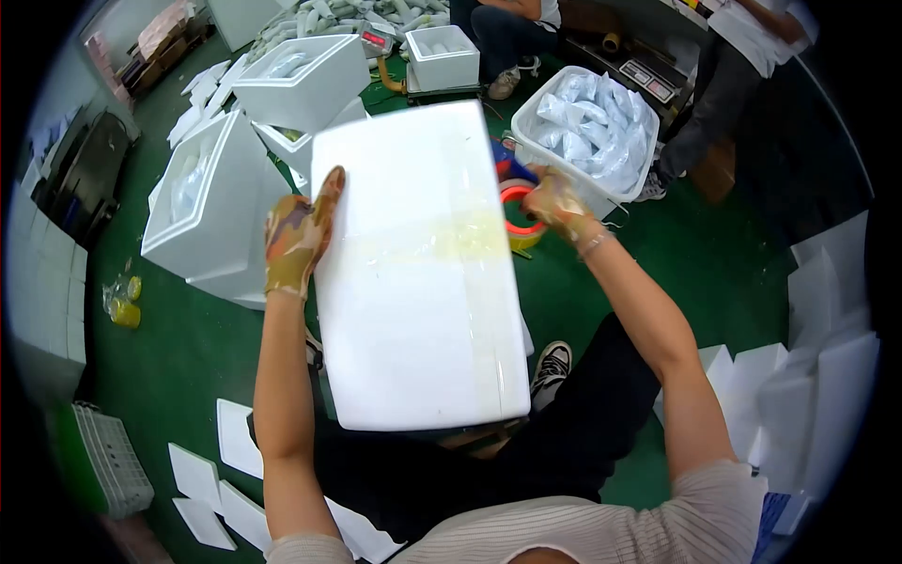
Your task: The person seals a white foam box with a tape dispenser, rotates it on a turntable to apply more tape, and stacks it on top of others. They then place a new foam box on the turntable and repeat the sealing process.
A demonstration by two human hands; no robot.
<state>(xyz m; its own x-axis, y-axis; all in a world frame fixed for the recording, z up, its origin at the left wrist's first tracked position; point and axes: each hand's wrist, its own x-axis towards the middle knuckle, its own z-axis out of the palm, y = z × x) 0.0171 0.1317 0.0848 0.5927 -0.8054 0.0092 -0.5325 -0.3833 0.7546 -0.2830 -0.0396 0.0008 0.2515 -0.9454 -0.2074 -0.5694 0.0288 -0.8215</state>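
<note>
A white foam box (404,329) stands in front of me between my knees, with clear, yellowish tape across its top face. My left hand (301,235), in a stained glove, grips its left side, one finger stretched along the edge and the others partly hidden. At the far right corner my right hand (561,202), also gloved, is closed on a tape dispenser (512,169), blue and red. An orange-red ring and yellow tape roll (521,218) show below that hand. Whether the tape joins the box there is hidden.
Open foam boxes (193,202) stand left. A white tub (601,188) of filled plastic bags is ahead right, near two people. Foam lids (197,475) lie on the green floor; more foam pieces (752,376) are right. A crate (113,461) stands lower left.
</note>
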